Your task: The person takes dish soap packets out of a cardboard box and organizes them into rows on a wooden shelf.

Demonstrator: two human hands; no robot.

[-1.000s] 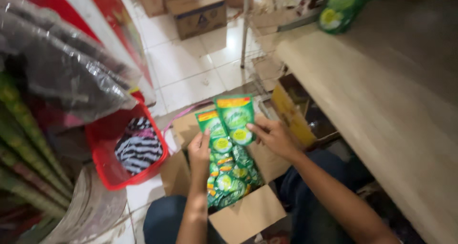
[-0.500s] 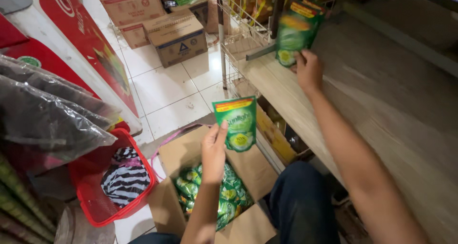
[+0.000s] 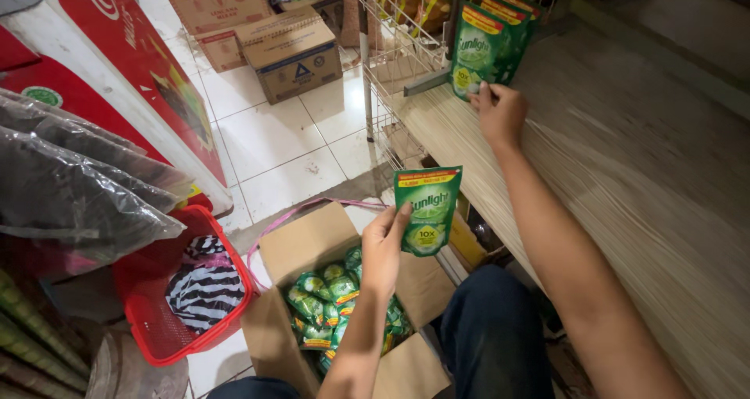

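My left hand (image 3: 385, 245) holds a green refill pouch (image 3: 426, 209) upright above an open cardboard box (image 3: 301, 243) that holds several more green pouches (image 3: 324, 297). My right hand (image 3: 500, 112) reaches out over the wooden shelf (image 3: 625, 172) and grips the bottom of another green pouch (image 3: 477, 49), standing it at the shelf's far end. Behind that one stand two or more like pouches (image 3: 519, 12) in a row.
A red plastic basket (image 3: 156, 305) with a zebra-striped cloth sits left of the box. Sealed cardboard boxes (image 3: 293, 51) rest on the white tiled floor. A white wire rack (image 3: 387, 48) borders the shelf's left end. Grey plastic-wrapped goods (image 3: 70, 188) hang at left.
Both hands lifted pouches out of the box. The right hand carried one up to the shelf and set it against the standing row; the left hand raised its pouch over the box.
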